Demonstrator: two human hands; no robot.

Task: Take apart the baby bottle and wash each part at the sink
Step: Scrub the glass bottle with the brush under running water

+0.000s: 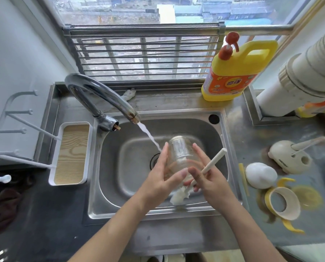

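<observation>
The clear bottle body (180, 154) lies tilted over the steel sink (205, 125), its base pointing away from me. My left hand (162, 178) grips it from the left side. My right hand (209, 178) holds a cream bottle brush (212, 163); the handle sticks up to the right, and its white bristle head (179, 195) hangs below the bottle's mouth. Water runs from the tap (104, 97) and falls just left of the bottle. On the counter at right lie the white cap (261, 177), the yellow handled collar ring (282, 203) and a cream holder (290, 157).
A yellow dish-soap jug (235, 72) stands behind the sink at right. A white tray with a wood-grain bottom (70, 154) sits left of the basin, under a white rack (16, 129). A large white pipe (299, 82) crosses the far right corner.
</observation>
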